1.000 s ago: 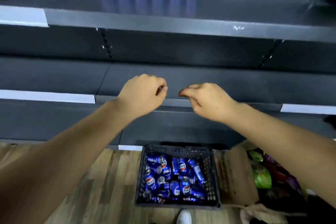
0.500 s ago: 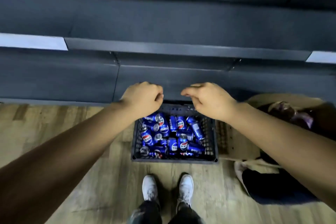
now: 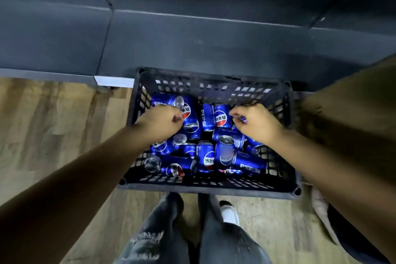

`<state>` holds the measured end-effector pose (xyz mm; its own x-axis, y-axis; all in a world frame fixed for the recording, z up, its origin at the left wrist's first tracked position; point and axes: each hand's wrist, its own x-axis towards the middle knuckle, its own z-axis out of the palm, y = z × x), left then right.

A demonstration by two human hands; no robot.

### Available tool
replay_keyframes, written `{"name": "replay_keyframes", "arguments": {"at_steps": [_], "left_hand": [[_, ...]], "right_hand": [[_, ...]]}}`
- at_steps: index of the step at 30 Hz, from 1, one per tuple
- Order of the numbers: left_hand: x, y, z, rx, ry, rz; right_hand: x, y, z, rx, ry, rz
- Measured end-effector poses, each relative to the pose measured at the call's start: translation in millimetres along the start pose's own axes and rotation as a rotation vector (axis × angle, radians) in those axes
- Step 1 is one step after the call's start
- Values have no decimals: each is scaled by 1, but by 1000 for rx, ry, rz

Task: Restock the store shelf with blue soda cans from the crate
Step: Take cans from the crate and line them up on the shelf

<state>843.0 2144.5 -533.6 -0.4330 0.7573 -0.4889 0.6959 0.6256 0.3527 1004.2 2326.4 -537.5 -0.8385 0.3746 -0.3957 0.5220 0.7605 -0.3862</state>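
The black plastic crate (image 3: 214, 184) stands on the floor against the shelf base, holding several blue soda cans (image 3: 206, 157) lying jumbled. Both arms reach down into it. My left hand (image 3: 162, 121) is low over the cans at the crate's far left, fingers curled under; its palm hides what lies beneath, next to a can (image 3: 188, 113) with a red and white logo. My right hand (image 3: 256, 124) is at the far right, its fingers curled round a blue can (image 3: 241, 118) that shows between them.
The dark grey bottom shelf (image 3: 214, 45) runs across the top, right behind the crate. Wooden floor (image 3: 53, 135) lies to the left. My legs in dark trousers (image 3: 171, 231) and a white shoe (image 3: 230, 214) stand just before the crate. A cardboard box edge (image 3: 342, 100) sits right.
The view tilted down from the shelves to the crate. Both hands dropped from shelf height into the crate, among the cans; the right hand's fingers have closed round a can.
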Motion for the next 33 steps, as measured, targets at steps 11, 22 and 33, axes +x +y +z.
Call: {"name": "replay_keyframes", "arguments": {"at_steps": [11,22,33], "left_hand": [[152,-20,152,-34,-25,118],[170,-21,166,20,173,119],[149,-26,184,15,255,142]], "right_hand": [[136,98,154,353,25,571],[171,94,179,237,-115,596],[169,104,179,321,67,687]]}}
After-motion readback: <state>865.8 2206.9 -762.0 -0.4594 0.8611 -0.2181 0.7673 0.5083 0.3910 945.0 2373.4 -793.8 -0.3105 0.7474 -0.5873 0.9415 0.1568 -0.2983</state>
